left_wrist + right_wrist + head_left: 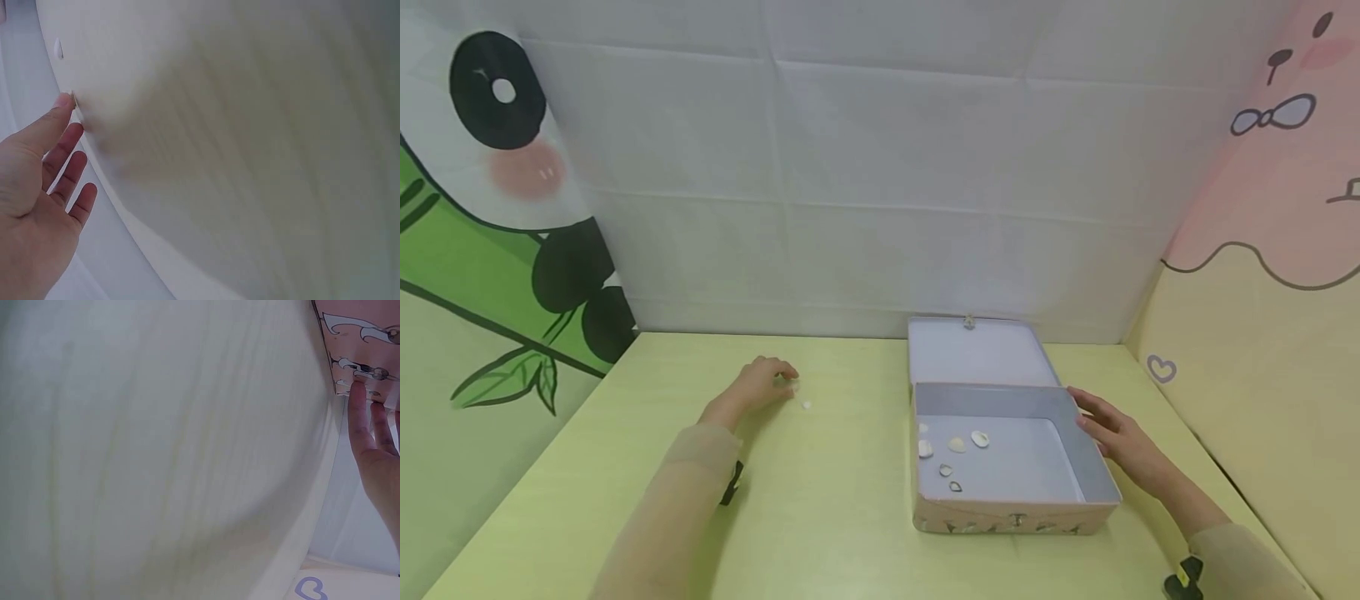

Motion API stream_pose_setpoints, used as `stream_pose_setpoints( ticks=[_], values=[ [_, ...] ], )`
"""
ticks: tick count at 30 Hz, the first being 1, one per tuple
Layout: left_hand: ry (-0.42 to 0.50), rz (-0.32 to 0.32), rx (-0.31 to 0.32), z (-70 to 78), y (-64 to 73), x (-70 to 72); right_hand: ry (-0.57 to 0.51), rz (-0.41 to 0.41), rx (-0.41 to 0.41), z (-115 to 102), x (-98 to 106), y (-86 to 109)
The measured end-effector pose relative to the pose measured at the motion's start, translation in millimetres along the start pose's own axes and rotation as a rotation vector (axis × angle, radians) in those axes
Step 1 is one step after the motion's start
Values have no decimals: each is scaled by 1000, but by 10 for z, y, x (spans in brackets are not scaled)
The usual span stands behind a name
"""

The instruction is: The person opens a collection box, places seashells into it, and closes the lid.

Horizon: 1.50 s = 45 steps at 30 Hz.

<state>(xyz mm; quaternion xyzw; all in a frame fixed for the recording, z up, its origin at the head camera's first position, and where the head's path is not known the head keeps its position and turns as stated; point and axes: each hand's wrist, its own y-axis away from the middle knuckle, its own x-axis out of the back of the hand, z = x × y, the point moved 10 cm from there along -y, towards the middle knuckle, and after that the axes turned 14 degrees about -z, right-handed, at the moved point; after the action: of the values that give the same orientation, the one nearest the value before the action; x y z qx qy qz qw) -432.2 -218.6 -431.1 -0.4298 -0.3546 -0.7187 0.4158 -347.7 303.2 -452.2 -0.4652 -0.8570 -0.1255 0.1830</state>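
Observation:
My left hand (pixel 758 383) is at the left side of the table and pinches a small pale shell (pixel 795 385) between thumb and fingertips. In the left wrist view only a thin edge of this shell (pixel 74 101) shows by the thumb. Close by on the table lies another small white shell (pixel 807 405). My right hand (pixel 1116 437) touches the right side of an open tin box (pixel 1015 517), its fingers extended against the printed outer wall. Inside the box, several shells (pixel 957 445) lie toward the left.
The box's lid (pixel 981 354) is tipped back toward the white cloth wall (pixel 880 183). Printed panels stand on both sides, a green one (pixel 482 333) at left and a pink and cream one (pixel 1262 350) at right. The pale yellow table (pixel 820 483) lies between them.

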Motion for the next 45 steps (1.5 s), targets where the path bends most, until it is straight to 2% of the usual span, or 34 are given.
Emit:
stream_pose_setpoints(
  ticks=[8, 20, 29, 39, 45],
  values=[
    [-11, -19, 5, -12, -15, -3, 11, -4, -10, 13, 4, -14],
    [-31, -13, 9, 21, -23, 1, 10, -11, 4, 3, 4, -21],
    [-24, -12, 5, -21, -19, -12, 10, -11, 2, -7, -1, -20],
    [118, -19, -11, -61, -4, -34, 4, -8, 8, -5, -1, -9],
    [165, -20, -22, -48, 20, -28, 7, -4, 4, -3, -5, 3]
  ],
)
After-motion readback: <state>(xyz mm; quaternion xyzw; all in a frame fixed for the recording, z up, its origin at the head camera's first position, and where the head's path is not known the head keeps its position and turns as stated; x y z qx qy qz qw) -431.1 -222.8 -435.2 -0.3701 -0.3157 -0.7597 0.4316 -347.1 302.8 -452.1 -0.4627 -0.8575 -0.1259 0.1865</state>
